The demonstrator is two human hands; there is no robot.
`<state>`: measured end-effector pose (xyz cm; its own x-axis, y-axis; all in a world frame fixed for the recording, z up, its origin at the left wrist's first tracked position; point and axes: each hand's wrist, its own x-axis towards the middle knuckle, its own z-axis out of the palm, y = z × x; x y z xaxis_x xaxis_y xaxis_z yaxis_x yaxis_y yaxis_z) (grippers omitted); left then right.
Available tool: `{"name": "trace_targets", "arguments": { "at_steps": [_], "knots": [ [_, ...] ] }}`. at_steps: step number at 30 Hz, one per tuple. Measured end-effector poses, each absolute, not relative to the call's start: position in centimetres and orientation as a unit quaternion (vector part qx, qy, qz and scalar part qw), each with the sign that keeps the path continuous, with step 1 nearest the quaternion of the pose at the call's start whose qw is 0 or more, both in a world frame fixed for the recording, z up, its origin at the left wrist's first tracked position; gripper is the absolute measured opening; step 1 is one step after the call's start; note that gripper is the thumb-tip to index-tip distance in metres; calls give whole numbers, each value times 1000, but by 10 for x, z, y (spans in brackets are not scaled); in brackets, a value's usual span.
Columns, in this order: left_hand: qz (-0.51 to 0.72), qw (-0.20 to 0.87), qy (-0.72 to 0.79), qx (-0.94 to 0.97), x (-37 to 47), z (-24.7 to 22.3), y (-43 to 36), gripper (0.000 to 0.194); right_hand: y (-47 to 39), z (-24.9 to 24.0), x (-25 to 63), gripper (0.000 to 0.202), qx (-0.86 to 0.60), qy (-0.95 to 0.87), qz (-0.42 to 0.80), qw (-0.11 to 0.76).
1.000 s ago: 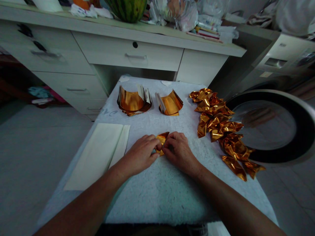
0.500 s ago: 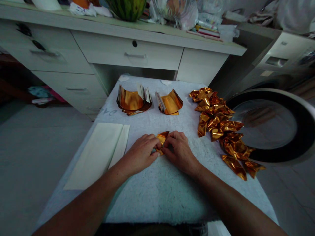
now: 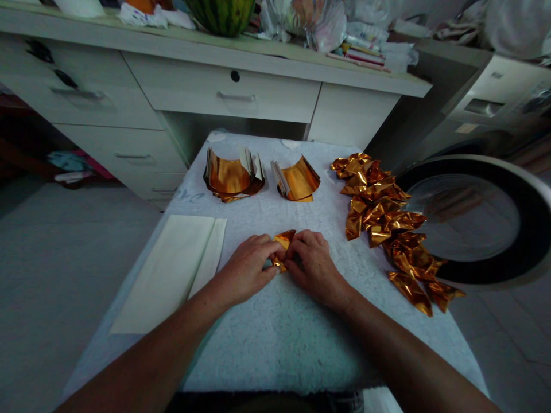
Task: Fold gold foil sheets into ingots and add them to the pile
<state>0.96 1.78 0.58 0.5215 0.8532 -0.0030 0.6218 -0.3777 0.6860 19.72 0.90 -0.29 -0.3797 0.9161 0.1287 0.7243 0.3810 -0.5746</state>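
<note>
Between my two hands, over the middle of the cloth-covered table [image 3: 275,338], is a small piece of gold foil paper [image 3: 284,238]. My left hand [image 3: 252,264] pinches its left side with thumb and fingers. From the right, my right hand [image 3: 312,261] grips the same piece, fingers bent and pressed together. Much of the foil is hidden under my fingers. Beyond the hands lie two curved stacks of gold foil sheets, a larger stack [image 3: 232,175] and a smaller stack [image 3: 301,179]. Folded gold foil pieces [image 3: 374,201] lie heaped along the table's right side.
Flat pale paper [image 3: 167,269] lies at the table's left. A white drawer cabinet [image 3: 236,86] stands behind, with a watermelon [image 3: 221,14] and plastic bags [image 3: 301,23] on top. The open round door [image 3: 473,218] of a washing machine [image 3: 477,109] reaches the table's right edge.
My fingers have shifted very slightly on the gold foil paper, and a little more crumpled shine shows near its lower edge. Everything else stays in place.
</note>
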Motion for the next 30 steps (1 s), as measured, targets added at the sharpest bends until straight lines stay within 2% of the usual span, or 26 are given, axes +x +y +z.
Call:
{"name": "trace_targets", "arguments": {
  "at_steps": [10,19,30],
  "knots": [
    [159,328,464,808,11,9,18,17,6,2,198,8,-513,-806,215,200],
    [152,325,467,808,10,7,18,17,5,3,196,17,-532,-809,183,172],
    [158,328,464,808,10,7,17,19,6,4,213,51,-557,-790,181,182]
  ]
}}
